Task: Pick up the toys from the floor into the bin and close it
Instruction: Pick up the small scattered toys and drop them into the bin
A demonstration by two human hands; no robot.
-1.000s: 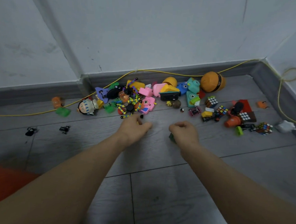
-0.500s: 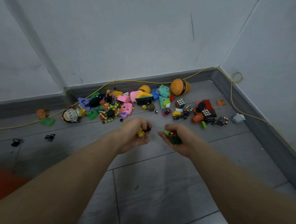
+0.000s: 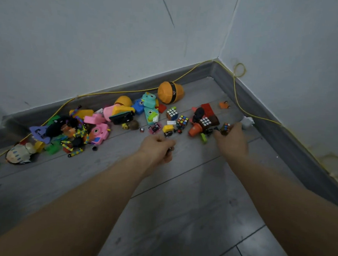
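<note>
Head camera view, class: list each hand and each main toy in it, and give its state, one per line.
Left hand: fingers curled, gripping something small and hidden.
Right hand: reaching out, fingers touching a small dark puzzle cube.
Large orange egg-shaped plastic toy: closed, lying on its side by the skirting.
Orange plastic cone: tipped over.
White-faced puzzle cube: upright on the floor, untouched.

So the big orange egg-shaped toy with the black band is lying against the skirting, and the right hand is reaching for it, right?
Not quite. The head view shows the right hand at a small multicoloured puzzle cube. The big orange egg-shaped toy does lie by the skirting, untouched.
</note>
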